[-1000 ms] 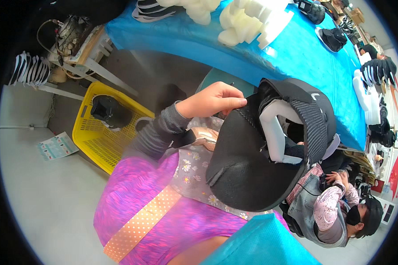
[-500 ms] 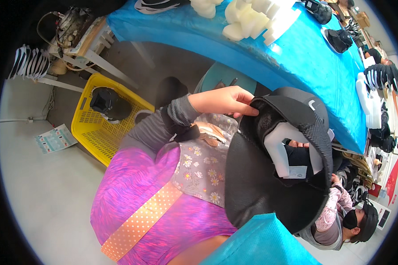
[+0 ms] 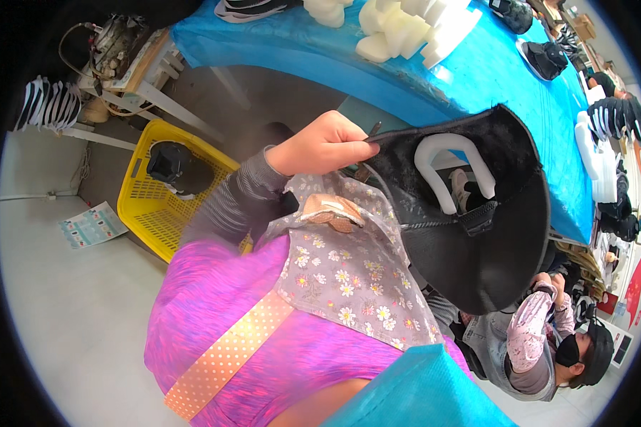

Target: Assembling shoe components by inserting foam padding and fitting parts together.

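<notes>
My left hand (image 3: 327,144) is closed, thumb against fingers, pinching the edge of a wide-brimmed black sun hat (image 3: 477,267) in front of me. The hat is turned so that its inside shows. A white U-shaped foam piece (image 3: 454,153) lies around the opening in it. Below the foam sits a small dark buckle or strap piece (image 3: 478,217), too dark to make out exactly. My right hand is out of sight, hidden behind the hat if it is there. A flowered grey apron (image 3: 342,277) covers my lap beside the hat.
A blue-covered table (image 3: 278,46) runs along the far side with white foam pieces (image 3: 395,32) and black caps (image 3: 545,58) on it. A yellow basket (image 3: 139,206) with a black item stands at left. A co-worker (image 3: 534,334) sits at lower right.
The hat has swung up and right, its brim spreading out and its inside facing me more. My left hand has shifted slightly left. The right fingers seen through the opening are gone from sight.
</notes>
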The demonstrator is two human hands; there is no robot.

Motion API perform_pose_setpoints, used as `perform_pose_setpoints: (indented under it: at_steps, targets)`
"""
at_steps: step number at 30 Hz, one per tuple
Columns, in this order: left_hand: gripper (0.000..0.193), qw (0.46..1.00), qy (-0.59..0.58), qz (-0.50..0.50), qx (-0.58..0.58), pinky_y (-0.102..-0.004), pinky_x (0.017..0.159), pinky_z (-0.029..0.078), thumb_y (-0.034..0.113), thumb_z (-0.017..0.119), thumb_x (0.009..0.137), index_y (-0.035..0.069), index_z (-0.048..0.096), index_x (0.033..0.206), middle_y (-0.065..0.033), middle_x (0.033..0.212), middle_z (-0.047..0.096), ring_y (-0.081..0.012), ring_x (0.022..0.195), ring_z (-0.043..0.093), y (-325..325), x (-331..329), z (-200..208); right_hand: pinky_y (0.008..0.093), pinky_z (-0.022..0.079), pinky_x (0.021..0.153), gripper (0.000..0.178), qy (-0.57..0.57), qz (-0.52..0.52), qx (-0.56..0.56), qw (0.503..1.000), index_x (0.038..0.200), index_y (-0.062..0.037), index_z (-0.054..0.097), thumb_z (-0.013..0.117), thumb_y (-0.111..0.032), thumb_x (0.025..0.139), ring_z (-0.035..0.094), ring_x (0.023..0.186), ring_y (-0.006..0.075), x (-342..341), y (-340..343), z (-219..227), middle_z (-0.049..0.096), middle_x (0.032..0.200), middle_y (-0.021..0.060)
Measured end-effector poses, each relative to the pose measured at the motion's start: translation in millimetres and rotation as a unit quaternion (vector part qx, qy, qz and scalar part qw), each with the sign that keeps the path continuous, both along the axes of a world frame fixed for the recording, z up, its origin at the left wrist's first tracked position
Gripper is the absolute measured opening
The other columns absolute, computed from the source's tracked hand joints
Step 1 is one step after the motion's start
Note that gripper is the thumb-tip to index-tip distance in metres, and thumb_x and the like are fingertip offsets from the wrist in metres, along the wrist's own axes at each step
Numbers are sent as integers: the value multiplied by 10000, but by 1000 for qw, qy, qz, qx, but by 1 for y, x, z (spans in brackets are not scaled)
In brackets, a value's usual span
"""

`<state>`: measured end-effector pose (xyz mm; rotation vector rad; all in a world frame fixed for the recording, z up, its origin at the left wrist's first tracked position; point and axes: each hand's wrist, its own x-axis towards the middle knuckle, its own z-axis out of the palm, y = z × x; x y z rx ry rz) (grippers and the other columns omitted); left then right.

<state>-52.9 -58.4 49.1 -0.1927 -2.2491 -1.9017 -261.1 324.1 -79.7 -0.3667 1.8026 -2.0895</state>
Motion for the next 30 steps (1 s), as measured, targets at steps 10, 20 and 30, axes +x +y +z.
perform_pose_setpoints:
  at_steps: [10,20,30]
  targets:
    - [192,983,113,98,104,-242,612,396,187,581,960,32,583,847,-13,788,552,-80,692,477,9,7,-17,308,481,925,501,-86,38,58,994,1323,9,485,671,-52,861,592,1087,202,12,-21,-51,596,1200,96]
    - [243,723,352,68,-591,-467,1167,296,192,706,809,183,708,1051,28,1339,593,-187,1296,521,20,-25,36,301,466,950,515,-132,53,73,987,1343,6,469,655,-28,865,581,1111,193,40,-30,-80,587,1205,87]
    - [408,772,350,-90,-523,-216,577,456,131,618,670,171,704,1067,39,625,408,-112,542,464,54,27,37,294,451,974,529,-120,94,101,983,1363,3,452,639,-5,868,569,1134,184,55,-46,-86,579,1210,79]
